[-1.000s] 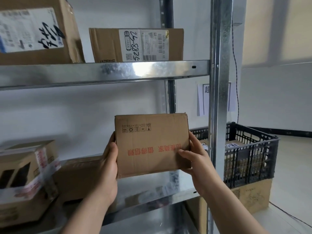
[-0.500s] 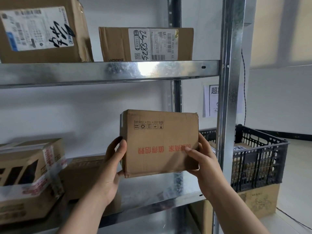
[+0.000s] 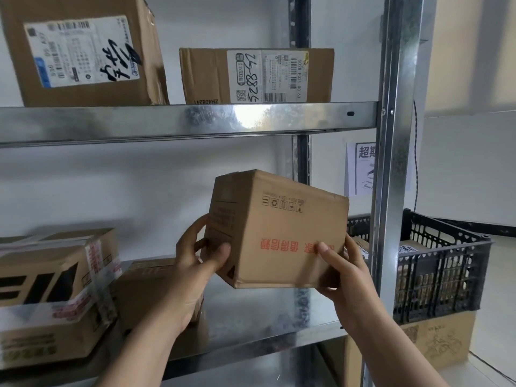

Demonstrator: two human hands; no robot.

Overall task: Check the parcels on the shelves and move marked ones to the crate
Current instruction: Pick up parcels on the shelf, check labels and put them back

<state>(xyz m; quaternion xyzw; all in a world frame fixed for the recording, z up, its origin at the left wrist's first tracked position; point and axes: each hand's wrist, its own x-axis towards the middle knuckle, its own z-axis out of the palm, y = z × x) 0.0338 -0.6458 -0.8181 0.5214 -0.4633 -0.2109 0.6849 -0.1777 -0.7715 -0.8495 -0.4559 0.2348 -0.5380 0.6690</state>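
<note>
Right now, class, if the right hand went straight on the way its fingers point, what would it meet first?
The cardboard box it holds: the right hand points up and left against it. Beyond, probably the back wall, though depth is unclear.

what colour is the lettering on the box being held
Red, on the brown held box; clearest in the head view.

A white paper notice [image 3: 363, 169] with bold black characters hangs on the white wall [image 3: 469, 169], right of centre and partly hidden. A thin black cable [image 3: 415, 152] runs down the wall just beside it. At lower right, a cardboard box [image 3: 441, 339] stands on the pale floor [image 3: 499, 303].
</note>
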